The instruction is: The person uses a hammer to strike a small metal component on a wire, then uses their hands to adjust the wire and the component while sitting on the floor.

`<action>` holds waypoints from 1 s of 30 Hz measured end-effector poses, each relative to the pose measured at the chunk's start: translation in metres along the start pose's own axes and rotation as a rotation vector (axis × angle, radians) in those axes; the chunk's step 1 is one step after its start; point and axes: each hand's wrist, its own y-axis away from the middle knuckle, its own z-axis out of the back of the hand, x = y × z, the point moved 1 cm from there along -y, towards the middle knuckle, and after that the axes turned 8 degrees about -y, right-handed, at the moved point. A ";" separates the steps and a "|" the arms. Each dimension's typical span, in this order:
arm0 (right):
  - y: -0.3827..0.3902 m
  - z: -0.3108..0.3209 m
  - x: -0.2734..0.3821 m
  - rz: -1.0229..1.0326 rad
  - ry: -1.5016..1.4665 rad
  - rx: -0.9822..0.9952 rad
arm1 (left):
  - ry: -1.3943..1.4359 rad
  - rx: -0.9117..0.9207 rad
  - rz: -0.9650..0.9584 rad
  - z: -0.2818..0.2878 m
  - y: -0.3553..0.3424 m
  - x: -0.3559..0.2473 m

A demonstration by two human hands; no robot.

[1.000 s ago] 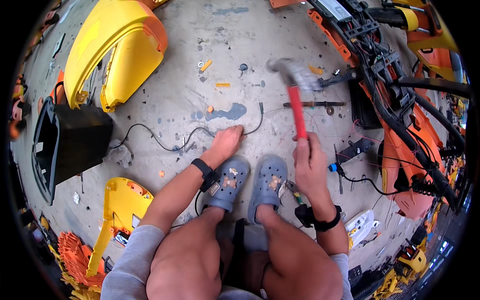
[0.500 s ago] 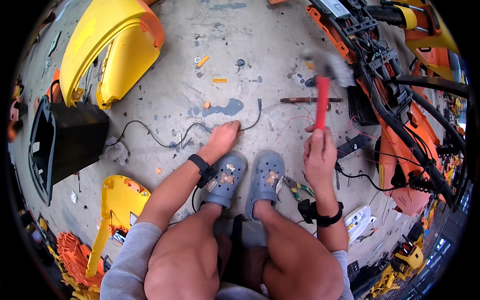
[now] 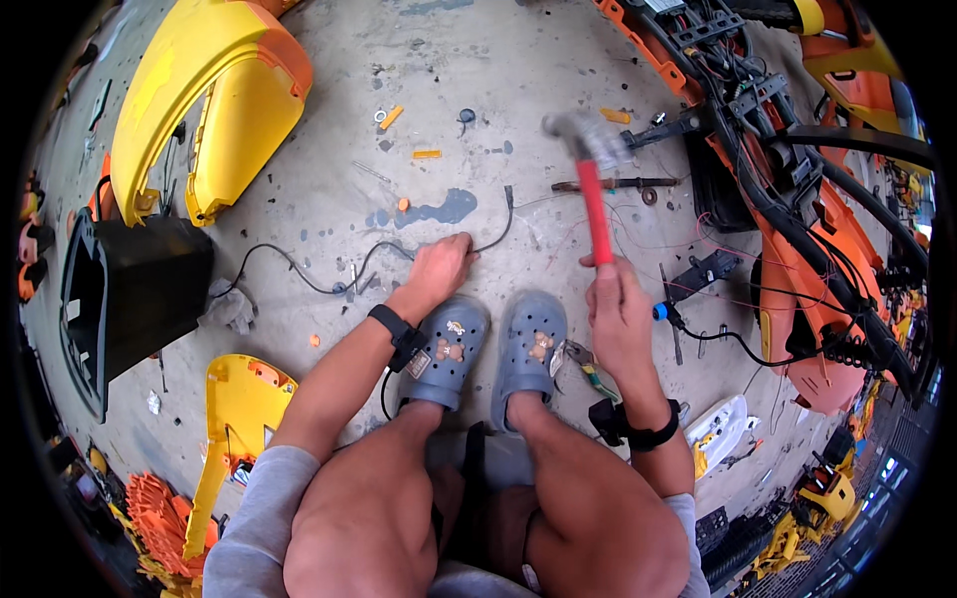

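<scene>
Right hand (image 3: 618, 299): your fingers wrap the red hammer (image 3: 595, 211), likely head-heavy, grip handle low. Left hand (image 3: 437, 269): fingers closed on cable (image 3: 506, 221), probably light, bendy.

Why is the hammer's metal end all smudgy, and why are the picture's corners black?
Head view: the hammer's metal end is smeared, probably by motion blur; the right hand looks clearer. Head view: the fisheye's round image leaves black corners.

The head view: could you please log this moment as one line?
left hand: at black cable, grip unclear | right hand: gripping red-handled hammer, partly blurred | nearby: pliers, dark rod
</scene>
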 end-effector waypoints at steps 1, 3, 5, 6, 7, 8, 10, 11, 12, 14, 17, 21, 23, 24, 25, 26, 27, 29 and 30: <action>0.000 0.001 0.005 0.034 -0.067 -0.016 | 0.000 -0.002 0.000 0.000 0.001 0.000; 0.000 -0.005 0.001 0.119 -0.089 -0.053 | 0.004 -0.005 -0.003 0.000 0.000 0.000; -0.001 -0.018 -0.035 0.199 -0.003 -0.125 | -0.012 -0.048 -0.042 -0.008 -0.006 0.000; -0.003 -0.028 -0.061 0.109 0.171 -0.147 | -0.023 -0.066 -0.062 -0.011 -0.006 0.000; -0.006 -0.036 -0.071 -0.066 0.285 -0.057 | -0.014 -0.041 -0.045 -0.011 -0.004 -0.002; -0.011 -0.033 -0.094 -0.100 0.323 -0.003 | 0.000 -0.027 -0.041 -0.007 -0.006 -0.006; -0.016 -0.026 -0.090 -0.105 0.302 0.042 | -0.016 -0.015 -0.027 -0.003 -0.006 -0.005; -0.019 -0.015 -0.065 -0.075 0.252 0.021 | -0.037 -0.020 -0.028 -0.002 -0.008 -0.003; -0.014 -0.011 -0.039 -0.057 0.197 0.013 | -0.061 -0.013 -0.018 -0.003 0.001 0.002; -0.012 -0.004 -0.009 -0.008 0.039 -0.032 | -0.051 -0.006 -0.015 -0.003 0.001 0.003; -0.006 -0.011 0.003 0.095 -0.184 -0.104 | -0.030 -0.022 -0.024 0.000 0.001 0.003; -0.002 -0.029 -0.084 -0.012 0.071 -0.084 | 0.000 -0.008 -0.048 -0.004 -0.003 -0.008; -0.008 -0.032 -0.139 -0.171 0.260 0.095 | 0.002 -0.011 -0.050 -0.001 -0.010 -0.011; -0.004 -0.030 -0.109 -0.137 0.238 0.049 | -0.005 -0.019 -0.033 -0.001 -0.005 -0.003; -0.006 -0.021 -0.079 -0.114 0.193 0.048 | -0.003 -0.024 -0.027 -0.003 -0.003 -0.001; -0.004 -0.016 -0.056 -0.108 0.143 0.054 | -0.018 0.007 -0.012 -0.003 0.005 0.002; 0.000 -0.011 -0.035 -0.105 0.103 0.053 | -0.022 0.038 -0.005 0.000 0.009 0.000; 0.001 -0.007 0.002 0.011 0.003 -0.013 | -0.028 0.021 -0.001 0.005 -0.001 0.001; 0.004 -0.007 0.010 0.059 -0.045 -0.049 | -0.017 0.006 -0.004 0.003 -0.002 0.001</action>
